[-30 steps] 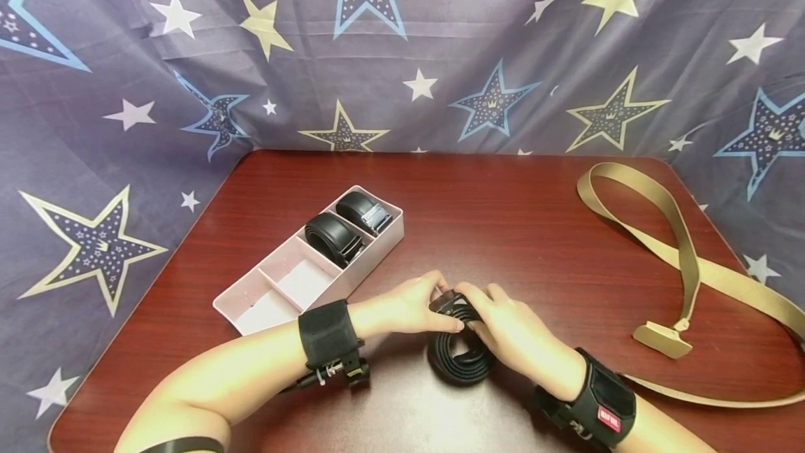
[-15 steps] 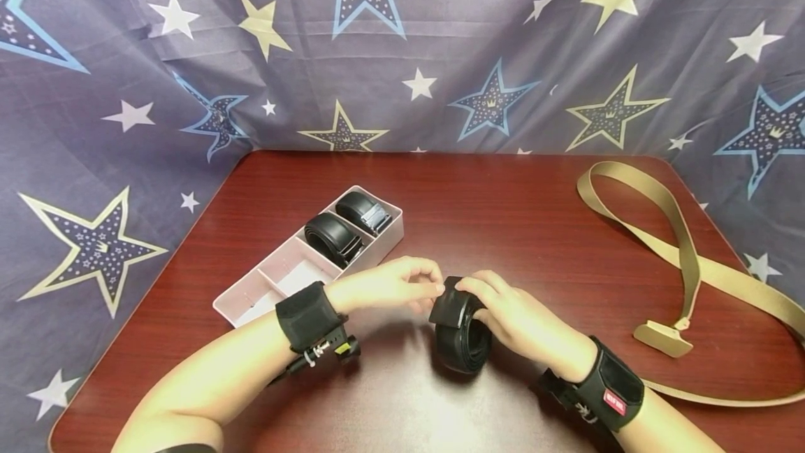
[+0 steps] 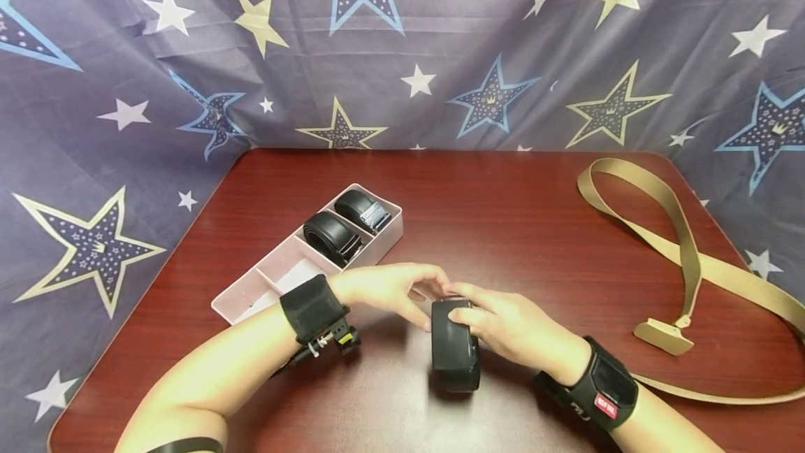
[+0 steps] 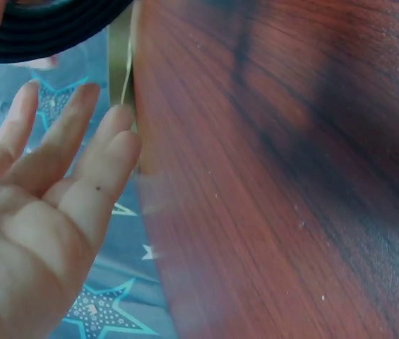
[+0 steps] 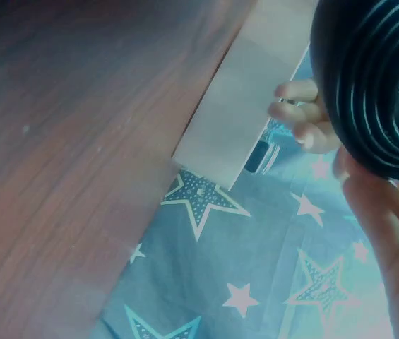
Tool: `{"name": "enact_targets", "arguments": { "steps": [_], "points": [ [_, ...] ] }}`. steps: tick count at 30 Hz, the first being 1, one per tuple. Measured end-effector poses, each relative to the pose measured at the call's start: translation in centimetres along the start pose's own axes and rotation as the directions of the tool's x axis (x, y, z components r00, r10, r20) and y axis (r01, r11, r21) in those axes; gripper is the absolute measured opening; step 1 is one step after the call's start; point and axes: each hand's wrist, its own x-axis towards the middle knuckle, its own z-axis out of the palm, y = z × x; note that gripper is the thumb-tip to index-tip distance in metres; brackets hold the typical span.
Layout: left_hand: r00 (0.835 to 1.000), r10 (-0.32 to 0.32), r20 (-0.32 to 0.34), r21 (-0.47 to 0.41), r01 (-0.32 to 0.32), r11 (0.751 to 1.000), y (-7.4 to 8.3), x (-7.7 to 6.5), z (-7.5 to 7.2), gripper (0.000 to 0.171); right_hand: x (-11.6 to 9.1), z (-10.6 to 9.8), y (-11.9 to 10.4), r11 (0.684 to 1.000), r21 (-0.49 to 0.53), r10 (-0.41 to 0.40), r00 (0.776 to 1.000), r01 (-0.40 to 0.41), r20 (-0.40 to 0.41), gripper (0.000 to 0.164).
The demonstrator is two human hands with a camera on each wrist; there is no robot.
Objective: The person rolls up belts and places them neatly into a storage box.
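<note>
A black belt point(image 3: 454, 348), rolled into a coil, stands on its edge in front of me in the head view. My right hand point(image 3: 506, 320) grips it from the right, its thumb lying over the coil's face. To the left, my left hand point(image 3: 399, 289) is beside the coil with its fingers loosely spread. In the left wrist view the left hand point(image 4: 51, 191) shows an open palm and extended fingers, below the stacked layers of the belt point(image 4: 51, 32). The right wrist view has the coiled belt point(image 5: 358, 85) at its upper right, layers visible.
On the left lies a pink divided box point(image 3: 371, 257) holding two rolled black belts point(image 3: 333, 236), with two compartments showing bare bottoms. A tan belt point(image 3: 679, 229) sprawls unrolled along the right side. Star-patterned cloth point(image 3: 415, 33) hangs behind the red-brown table point(image 3: 503, 208).
The coil has been turned from lying with its spiral facing up to standing with its outer face toward me. My left hand has let go of it and remains close by.
</note>
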Motion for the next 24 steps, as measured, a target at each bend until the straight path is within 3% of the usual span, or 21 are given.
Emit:
{"name": "enact_targets", "arguments": {
  "steps": [3,6,9,10,12,15,19,24],
  "points": [
    [0.997,0.014,0.074,0.023,-0.016,1.0,0.2,0.4,0.0,0.044,0.0,0.2,-0.2,0.998,-0.045,-0.037,0.999,0.036,-0.017,0.038],
    [0.989,0.024,0.146,-0.013,-0.022,1.0,0.2,0.7,0.1,0.042,-0.1,0.3,-0.6,0.988,0.095,0.112,0.992,-0.118,0.062,0.029],
    [0.982,0.029,0.188,-0.05,-0.02,0.999,0.1,1.0,0.2,0.036,-0.1,0.4,-0.9,0.958,0.188,0.203,0.975,-0.217,0.093,0.04],
    [0.98,0.026,0.195,-0.052,-0.016,0.999,0.1,1.0,0.2,0.035,-0.1,0.5,-0.9,0.962,0.193,0.183,0.98,-0.195,0.076,0.044],
    [0.977,0.025,0.211,-0.043,-0.016,0.999,0.2,1.1,0.3,0.032,0.0,0.7,-0.8,0.989,0.133,0.057,0.998,-0.057,0.003,0.046],
    [0.965,0.021,0.26,-0.056,-0.007,0.998,0.2,1.3,0.5,0.032,0.3,1.0,-0.6,0.991,0.027,-0.131,0.985,0.135,-0.109,0.036],
    [0.956,0.017,0.292,-0.039,-0.006,0.999,0.2,1.4,0.7,0.034,0.4,1.3,-0.7,0.986,0.027,-0.161,0.979,0.166,-0.126,0.034],
    [0.955,0.008,0.295,-0.07,0.014,0.997,0.6,1.0,1.1,0.063,-0.1,1.8,-0.1,0.965,0.08,-0.232,0.956,0.249,-0.179,0.019]
  ]
}}
